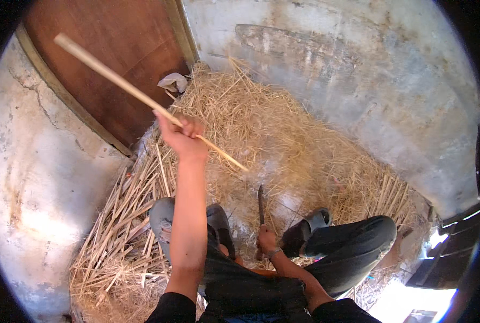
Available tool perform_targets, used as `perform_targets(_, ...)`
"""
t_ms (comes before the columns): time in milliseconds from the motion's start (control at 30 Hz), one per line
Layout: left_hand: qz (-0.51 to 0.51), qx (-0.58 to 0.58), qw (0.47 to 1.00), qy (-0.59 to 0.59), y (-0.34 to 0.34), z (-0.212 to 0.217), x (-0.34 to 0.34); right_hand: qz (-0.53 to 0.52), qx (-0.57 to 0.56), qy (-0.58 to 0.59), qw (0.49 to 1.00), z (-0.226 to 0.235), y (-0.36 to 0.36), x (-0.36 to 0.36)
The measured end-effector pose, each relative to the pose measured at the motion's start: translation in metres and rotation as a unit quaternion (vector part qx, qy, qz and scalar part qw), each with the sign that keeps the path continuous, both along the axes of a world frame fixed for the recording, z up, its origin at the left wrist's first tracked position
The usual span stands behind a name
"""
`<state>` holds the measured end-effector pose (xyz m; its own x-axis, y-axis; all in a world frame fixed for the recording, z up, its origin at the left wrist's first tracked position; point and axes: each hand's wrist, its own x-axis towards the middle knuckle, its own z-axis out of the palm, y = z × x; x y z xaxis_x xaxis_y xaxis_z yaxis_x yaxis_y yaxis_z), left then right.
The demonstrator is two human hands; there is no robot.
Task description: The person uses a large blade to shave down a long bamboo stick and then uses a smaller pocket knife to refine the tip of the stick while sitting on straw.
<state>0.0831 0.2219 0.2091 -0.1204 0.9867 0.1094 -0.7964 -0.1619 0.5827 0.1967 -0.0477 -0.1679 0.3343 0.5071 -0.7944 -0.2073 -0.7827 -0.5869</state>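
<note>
gripping stick (110,78) in left hand (183,134), aimed 10 o'clock | clutching knife (261,203) in right hand (267,239), 5 o'clock | prob at shaving step tbh, gotta bring stick to knife next

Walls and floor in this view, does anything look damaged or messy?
Yes. The left wall is cracked and stained beside the door, the right wall has a rough, discoloured patch, and loose straw-like shavings lie strewn around the knife.
</note>
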Motion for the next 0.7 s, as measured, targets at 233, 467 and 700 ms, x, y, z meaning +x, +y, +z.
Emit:
perform_targets(233, 0.006, 0.026, 0.992, -0.123, -0.015, 0.045, -0.053, -0.143, 0.099, 0.06, 0.983, 0.022, 0.011, -0.007)
perform_targets(467, 0.011, 0.011, 0.969, -0.246, -0.01, 0.048, -0.087, -0.247, 0.233, 0.085, 0.937, 0.048, 0.029, 0.014)
perform_targets(700, 0.011, 0.002, 0.956, -0.293, -0.007, 0.043, -0.109, -0.34, 0.282, 0.214, 0.871, 0.14, 0.058, 0.06)
